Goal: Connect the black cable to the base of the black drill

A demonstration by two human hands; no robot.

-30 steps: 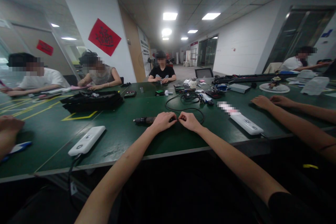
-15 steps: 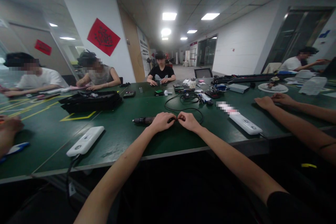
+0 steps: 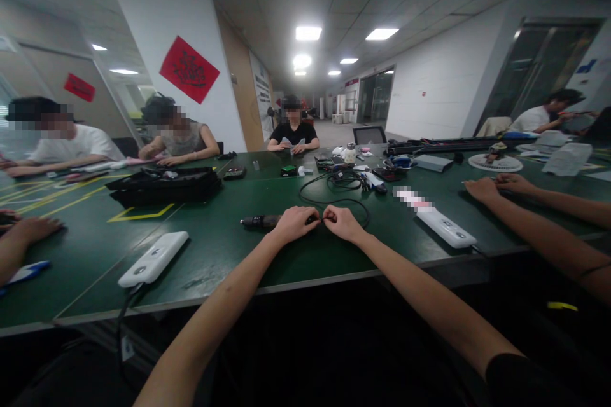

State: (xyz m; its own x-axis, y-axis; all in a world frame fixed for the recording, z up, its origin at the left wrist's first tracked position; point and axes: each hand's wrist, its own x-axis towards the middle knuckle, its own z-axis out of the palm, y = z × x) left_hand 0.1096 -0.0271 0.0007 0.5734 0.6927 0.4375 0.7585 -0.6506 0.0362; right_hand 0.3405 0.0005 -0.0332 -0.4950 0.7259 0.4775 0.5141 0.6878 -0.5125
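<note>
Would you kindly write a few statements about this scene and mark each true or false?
1. The left hand touches the dark cylindrical tool. True.
2. The tool's black tip points toward the right hand. False: it points away from the right hand.
3. A black cable lies beyond the hands. True.
4. The white strip beside the left forearm rests on a black case. False: the white strip lies on the green tabletop.

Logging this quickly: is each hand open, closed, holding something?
Left hand: closed over the dark tool.
Right hand: pinched closed, seemingly on the black cord.
</note>
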